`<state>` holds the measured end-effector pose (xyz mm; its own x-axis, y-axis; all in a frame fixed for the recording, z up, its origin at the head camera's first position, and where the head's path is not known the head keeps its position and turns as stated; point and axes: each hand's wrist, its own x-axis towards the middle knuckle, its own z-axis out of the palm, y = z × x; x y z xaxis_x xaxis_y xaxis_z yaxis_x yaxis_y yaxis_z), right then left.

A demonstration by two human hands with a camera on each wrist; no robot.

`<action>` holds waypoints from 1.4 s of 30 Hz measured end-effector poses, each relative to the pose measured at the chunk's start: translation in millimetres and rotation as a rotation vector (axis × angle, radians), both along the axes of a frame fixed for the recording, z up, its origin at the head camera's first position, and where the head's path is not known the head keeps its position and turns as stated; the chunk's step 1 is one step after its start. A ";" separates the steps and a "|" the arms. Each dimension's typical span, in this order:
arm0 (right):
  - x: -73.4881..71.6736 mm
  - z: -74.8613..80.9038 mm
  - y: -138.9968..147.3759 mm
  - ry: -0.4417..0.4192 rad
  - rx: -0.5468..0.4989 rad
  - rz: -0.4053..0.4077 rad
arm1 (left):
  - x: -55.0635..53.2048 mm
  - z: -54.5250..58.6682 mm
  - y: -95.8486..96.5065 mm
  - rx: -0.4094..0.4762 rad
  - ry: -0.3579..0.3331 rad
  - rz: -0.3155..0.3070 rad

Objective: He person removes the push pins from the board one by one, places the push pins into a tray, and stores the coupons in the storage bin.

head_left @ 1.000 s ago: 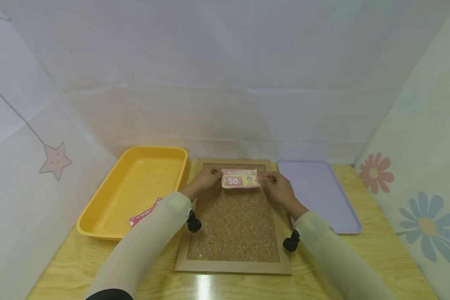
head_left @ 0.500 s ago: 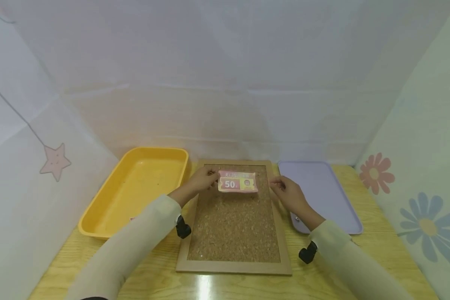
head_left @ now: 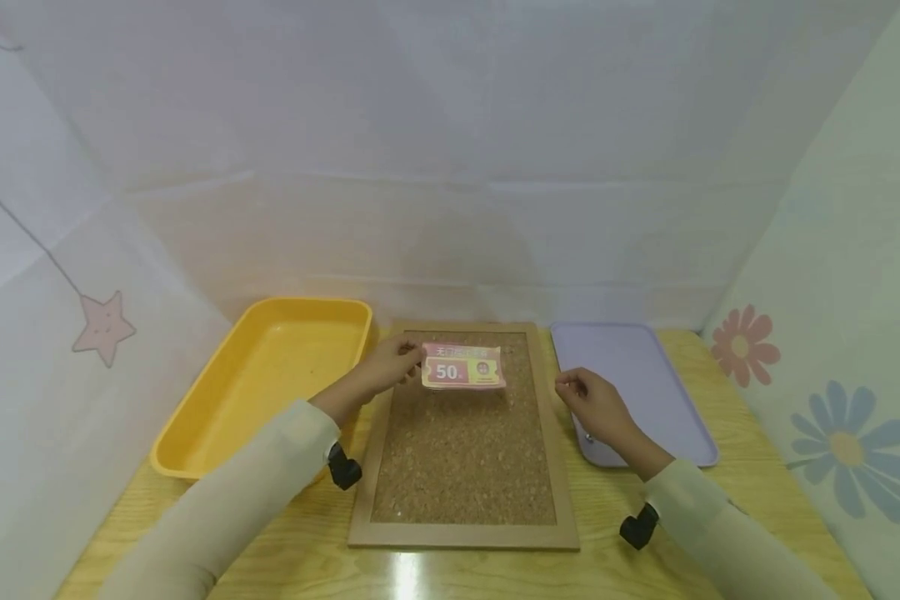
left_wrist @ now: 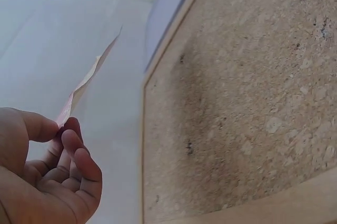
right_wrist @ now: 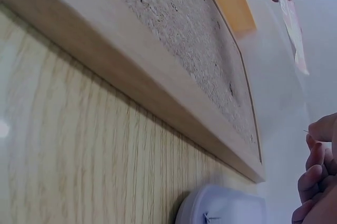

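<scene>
My left hand (head_left: 393, 363) pinches the left edge of a pink and yellow paper coupon (head_left: 461, 367) printed with a 50. The coupon is held up over the far part of a wood-framed cork board (head_left: 465, 467). Edge-on in the left wrist view, the coupon (left_wrist: 84, 88) looks slightly bent, and a small dark red spot shows between thumb and finger. Apart from the coupon, my right hand (head_left: 596, 404) is raised near the lilac tray's left edge. A thin pin (right_wrist: 306, 131) sticks out from between its thumb and finger; the pin's head is hidden.
A deep yellow tray (head_left: 300, 306) stands left of the board, partly behind my left forearm. The flat lilac tray (head_left: 663, 392) lies on the right, with a small metal piece (right_wrist: 211, 217) in it. Below is a wooden table (head_left: 480, 575); white cloth walls surround it.
My right hand has come away from the coupon's right edge, moving right and nearer to me. My left hand has shifted slightly left with the coupon. Coupons in the yellow tray are now hidden.
</scene>
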<state>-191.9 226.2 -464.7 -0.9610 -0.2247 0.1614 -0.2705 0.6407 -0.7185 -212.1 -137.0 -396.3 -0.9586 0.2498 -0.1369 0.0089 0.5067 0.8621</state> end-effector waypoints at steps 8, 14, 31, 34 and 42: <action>8.4 -3.9 17.3 -0.001 0.043 -0.008 | 18.7 7.0 -10.2 -0.060 0.070 0.008; 14.3 -8.2 30.2 -0.023 0.045 -0.026 | 27.3 7.4 -25.0 -0.059 0.060 0.055; 20.7 -13.1 51.5 -0.057 0.038 -0.068 | 45.5 7.2 -82.8 -0.019 0.040 0.127; 21.8 -13.6 53.9 -0.063 0.027 -0.061 | 50.2 7.3 -94.4 -0.012 0.046 0.129; 22.2 -18.8 59.6 -0.077 0.046 -0.079 | 60.5 2.4 -122.8 0.044 0.034 0.171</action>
<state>-169.7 285.8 -483.5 -0.9851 -0.1533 0.0776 -0.1630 0.6903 -0.7049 -151.6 -259.8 -393.9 -0.9915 0.0877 -0.0961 -0.0446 0.4648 0.8843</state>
